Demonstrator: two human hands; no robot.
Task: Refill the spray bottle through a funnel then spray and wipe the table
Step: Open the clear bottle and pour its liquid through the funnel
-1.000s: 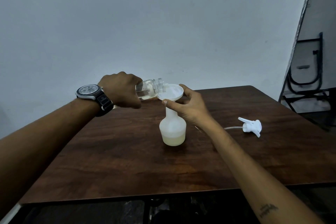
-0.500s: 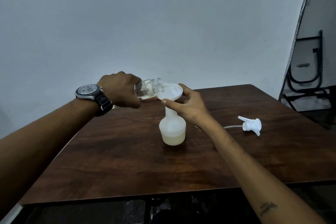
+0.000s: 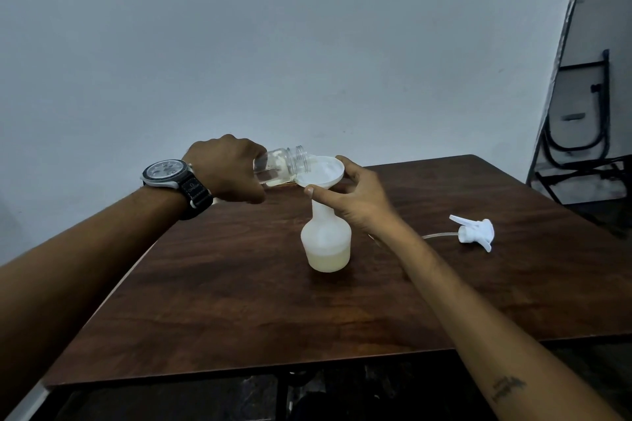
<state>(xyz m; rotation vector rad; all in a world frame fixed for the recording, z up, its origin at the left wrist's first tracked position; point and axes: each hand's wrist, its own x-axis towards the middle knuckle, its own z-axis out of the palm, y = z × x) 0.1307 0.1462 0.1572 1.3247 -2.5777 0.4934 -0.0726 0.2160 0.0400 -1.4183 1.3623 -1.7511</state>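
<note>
Mid-frame, the left hand (image 3: 229, 169) is wrapped round a clear jar (image 3: 284, 164) tipped at the funnel (image 3: 321, 173). The right hand (image 3: 355, 196) pinches the funnel's rim over the spray bottle (image 3: 326, 243). Tip too fast and it could slop over, or the funnel tilts out. Dark wood table (image 3: 239, 301), trigger head (image 3: 473, 232) lying at right, plain grey wall behind.

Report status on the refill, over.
Left hand grips clear jar, tipped over funnel. Right hand holds funnel on spray bottle, liquid low. Spray head off, lying on table to the right; pour path unobstructed.
</note>
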